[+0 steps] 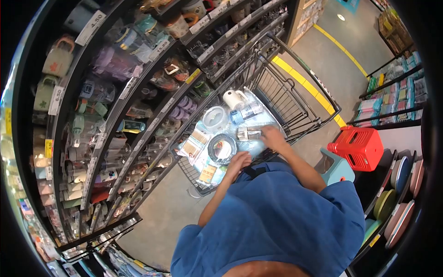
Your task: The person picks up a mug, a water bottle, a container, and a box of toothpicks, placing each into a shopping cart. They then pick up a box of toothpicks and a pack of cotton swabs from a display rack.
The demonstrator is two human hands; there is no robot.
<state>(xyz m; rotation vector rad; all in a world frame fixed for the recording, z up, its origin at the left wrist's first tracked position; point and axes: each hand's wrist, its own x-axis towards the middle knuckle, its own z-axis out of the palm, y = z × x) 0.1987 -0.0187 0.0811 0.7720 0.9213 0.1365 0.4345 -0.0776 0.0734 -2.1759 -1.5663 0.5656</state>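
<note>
A metal-wire shopping cart (288, 99) stands in front of me with several packaged goods in it. My right hand (273, 138) has its fingers closed at the right end of a small clear package (248, 133) with dark contents. My left hand (240, 162) lies with fingers stretched out beside a round dark-rimmed item in clear wrap (222, 149), holding nothing that I can see. Around them in the cart are a white mug or jug (234, 99), a clear round container (214, 118), a blue-labelled pack (246, 113), a pack of thin wooden sticks (195, 141) and a yellowish pack (207, 174).
Tall shelves (124, 87) of bottles and cups with price tags run along the left. Red plastic stools (362, 147) and a light-blue stool (336, 167) stand to the right, near racks of plates (385, 203). A yellow floor line (304, 83) passes beyond the cart.
</note>
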